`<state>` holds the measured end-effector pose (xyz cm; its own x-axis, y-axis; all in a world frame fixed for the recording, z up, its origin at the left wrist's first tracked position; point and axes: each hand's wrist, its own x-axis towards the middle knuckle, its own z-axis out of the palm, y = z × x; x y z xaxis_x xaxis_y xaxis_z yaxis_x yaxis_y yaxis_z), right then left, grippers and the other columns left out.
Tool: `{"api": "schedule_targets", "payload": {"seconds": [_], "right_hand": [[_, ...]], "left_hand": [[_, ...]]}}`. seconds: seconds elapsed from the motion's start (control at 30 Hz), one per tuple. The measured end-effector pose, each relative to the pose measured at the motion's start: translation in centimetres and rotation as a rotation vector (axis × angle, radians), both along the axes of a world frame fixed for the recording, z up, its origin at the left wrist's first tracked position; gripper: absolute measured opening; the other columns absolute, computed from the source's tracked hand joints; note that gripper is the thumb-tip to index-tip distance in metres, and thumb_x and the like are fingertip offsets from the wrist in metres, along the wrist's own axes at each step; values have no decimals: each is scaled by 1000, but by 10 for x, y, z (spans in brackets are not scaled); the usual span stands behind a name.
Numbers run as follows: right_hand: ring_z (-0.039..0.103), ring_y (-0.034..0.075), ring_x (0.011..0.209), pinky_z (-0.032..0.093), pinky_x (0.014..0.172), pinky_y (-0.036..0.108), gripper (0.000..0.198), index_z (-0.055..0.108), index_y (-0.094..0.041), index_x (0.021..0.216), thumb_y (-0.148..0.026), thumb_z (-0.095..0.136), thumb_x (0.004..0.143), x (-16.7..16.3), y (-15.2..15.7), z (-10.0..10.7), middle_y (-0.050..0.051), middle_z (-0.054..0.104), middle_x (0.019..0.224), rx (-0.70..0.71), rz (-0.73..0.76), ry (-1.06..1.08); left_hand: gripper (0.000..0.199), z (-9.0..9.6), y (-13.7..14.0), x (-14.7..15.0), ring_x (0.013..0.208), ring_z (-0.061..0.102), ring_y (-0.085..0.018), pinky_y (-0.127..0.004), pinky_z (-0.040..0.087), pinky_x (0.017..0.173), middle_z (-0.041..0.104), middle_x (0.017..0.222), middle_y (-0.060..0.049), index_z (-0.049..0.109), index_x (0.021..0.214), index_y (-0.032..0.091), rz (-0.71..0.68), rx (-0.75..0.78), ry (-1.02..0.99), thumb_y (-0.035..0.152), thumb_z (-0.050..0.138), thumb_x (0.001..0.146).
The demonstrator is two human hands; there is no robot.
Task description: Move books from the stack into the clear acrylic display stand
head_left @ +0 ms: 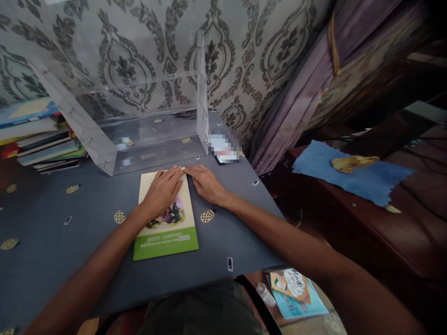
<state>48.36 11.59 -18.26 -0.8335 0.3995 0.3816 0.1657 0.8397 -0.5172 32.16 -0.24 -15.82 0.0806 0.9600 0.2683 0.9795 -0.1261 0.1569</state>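
A book (165, 243) with a cream cover, a coloured picture and a green band along its lower edge lies flat on the dark cloth-covered table (94, 237). My left hand (164, 188) rests across the upper part of the cover, fingers stretched toward the top right corner; it hides part of the picture. At that same corner, my right hand (206, 182) touches the book's edge with its fingertips, fingers extended and thumb bent below. Both sets of fingertips nearly meet there.
Behind the book stands a clear plastic rack (157, 149) against the patterned wall. Stacked books (52, 139) lie at the left, a phone-like object (225, 151) right of the rack. Below right are a blue booklet (300, 300) and a clear cup (265, 294). A blue cloth (317, 163) lies farther right.
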Motion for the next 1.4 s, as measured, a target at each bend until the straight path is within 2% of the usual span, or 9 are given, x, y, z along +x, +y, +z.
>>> {"api": "schedule_targets", "payload": {"seconds": [0.23,0.43,0.57,0.7,0.8,0.97,1.13,1.27,1.4], "right_hand": [[56,25,125,46,109,47,49,63,-20,131,0,44,91,2,0,1,10,65,133,-37,-11,4],[56,27,126,45,110,51,47,64,-18,130,-1,46,90,0,0,1,11,64,137,-59,-12,-3],[58,24,124,46,109,49,54,57,-22,139,-2,44,90,1,4,-1,8,67,131,-141,-1,34],[57,23,129,43,114,51,64,40,-21,152,-4,40,90,3,7,-2,9,66,135,-212,10,118],[57,23,130,44,113,51,65,37,-19,153,-5,40,90,4,7,-3,10,65,137,-222,43,139],[60,22,127,46,112,50,62,45,-21,146,-1,40,88,1,6,-4,7,68,134,-211,67,117],[62,22,123,48,110,46,55,59,-19,133,0,39,86,-1,6,-4,7,69,130,-176,22,77],[57,20,132,43,115,44,53,65,-21,125,1,41,84,2,2,-2,5,67,135,-168,45,87],[59,18,130,35,120,46,54,68,-24,122,2,40,84,9,-10,3,2,71,128,-175,110,80]], "left_hand": [[40,2,-6,-7,139,50,-26,-50,40,114,58,146,-13,55,136,16,-22,1,1,31,35,104],[42,7,-18,-12,139,51,-29,-52,41,115,59,144,-17,55,136,14,105,-4,-13,30,35,103],[44,6,-11,-3,144,45,-26,-52,35,119,55,149,-17,51,140,11,11,-59,-31,25,31,103],[45,6,-5,-4,147,40,-21,-52,32,120,51,153,-13,49,143,16,-101,-90,-59,25,27,104],[44,6,-7,-11,146,42,-20,-53,32,120,53,152,-10,51,143,20,-157,-95,-85,26,28,105],[43,8,-13,-15,144,46,-19,-53,33,120,58,148,-8,56,138,22,-243,-103,-111,24,31,103],[43,10,-21,-10,145,44,-20,-53,32,121,55,150,-8,58,138,20,-288,-117,-124,27,32,104],[44,13,-31,-4,144,45,-21,-53,30,122,56,149,-7,57,139,21,-305,-153,-102,30,32,104],[45,16,-42,2,144,46,-21,-54,30,123,55,150,-8,56,141,21,-345,-181,-82,33,33,105]]}}
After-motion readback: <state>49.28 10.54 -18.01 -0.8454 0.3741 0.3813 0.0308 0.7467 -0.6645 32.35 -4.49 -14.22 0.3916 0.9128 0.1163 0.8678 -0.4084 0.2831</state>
